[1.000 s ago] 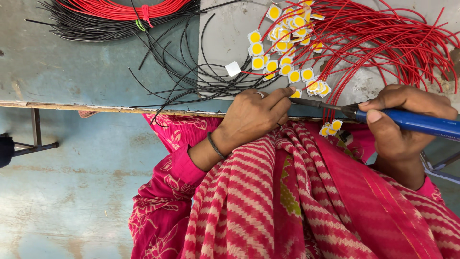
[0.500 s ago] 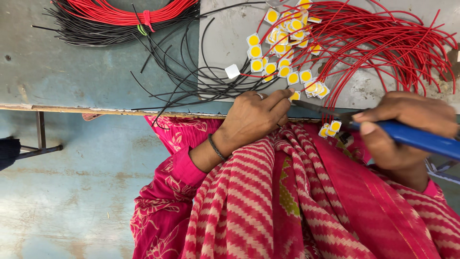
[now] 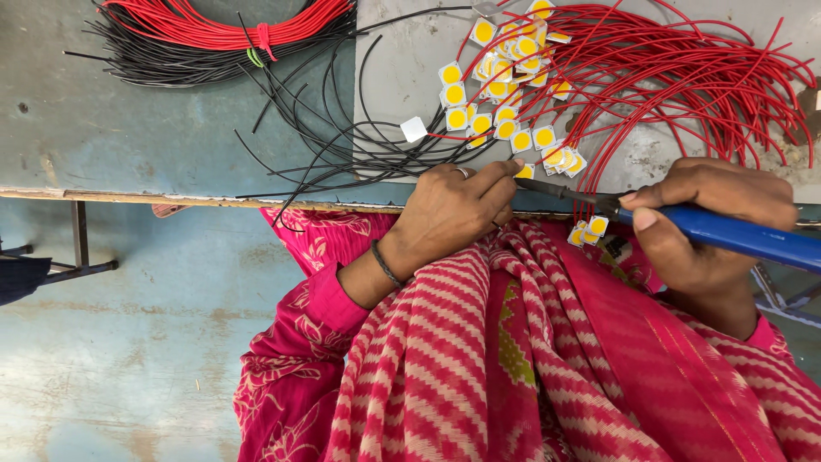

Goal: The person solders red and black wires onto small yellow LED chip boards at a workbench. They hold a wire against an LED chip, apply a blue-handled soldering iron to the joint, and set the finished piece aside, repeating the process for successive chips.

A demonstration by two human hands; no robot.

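One soldering iron (image 3: 727, 235) with a blue handle lies nearly level at the table edge (image 3: 171, 195), its long axis running side to side and its dark tip pointing toward the left hand (image 3: 453, 210). The right hand (image 3: 710, 222) is wrapped around the handle, thumb on top. The left hand's fingertips are pinched together just beside the tip, at the table edge; what they pinch is too small to tell, though a yellow chip (image 3: 524, 171) shows right by them. One ring sits on that hand and one dark bangle (image 3: 386, 263) on its wrist.

Beyond the iron's tip, on the grey board (image 3: 402, 68), lie some two dozen square yellow chips (image 3: 505, 103), most joined to red wires (image 3: 684, 77) too many to count; one chip (image 3: 414, 129) lies white side up. Farther from the iron, loose black wires (image 3: 342, 145) fan out, and one bundle of red and black wire (image 3: 214, 38) lies beyond them. A few chips (image 3: 590, 229) hang below the iron, over the red striped cloth (image 3: 513, 359).
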